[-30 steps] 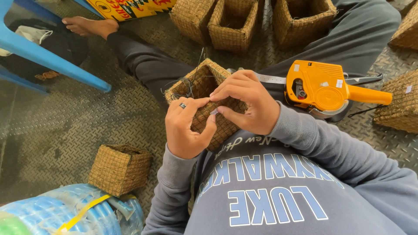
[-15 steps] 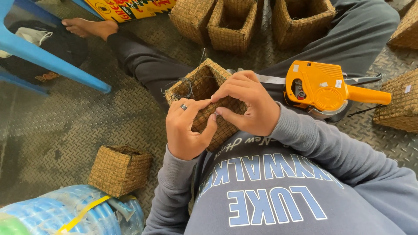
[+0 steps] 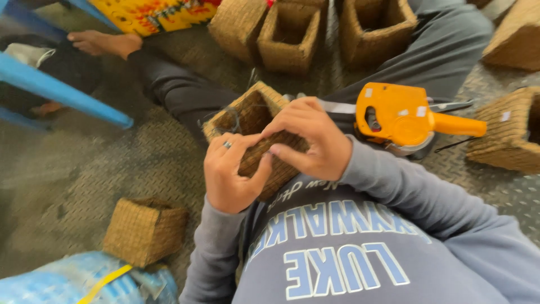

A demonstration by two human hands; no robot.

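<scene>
While the orange blower (image 3: 405,118) lies at centre right, both hands stay where they were a second ago, left hand (image 3: 233,174) and right hand (image 3: 312,141) clamped on the woven basket (image 3: 253,121) mid-frame, thumbs pressing its side, work unchanged.

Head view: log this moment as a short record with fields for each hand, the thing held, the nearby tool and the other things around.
left hand: grips the near side of the woven basket
right hand: fingers press on the same basket's wall
basket: square, brown, tilted in the lap
tool: orange power tool beside the right hand, untouched
surroundings: small basket on the floor; blue chair leg
</scene>
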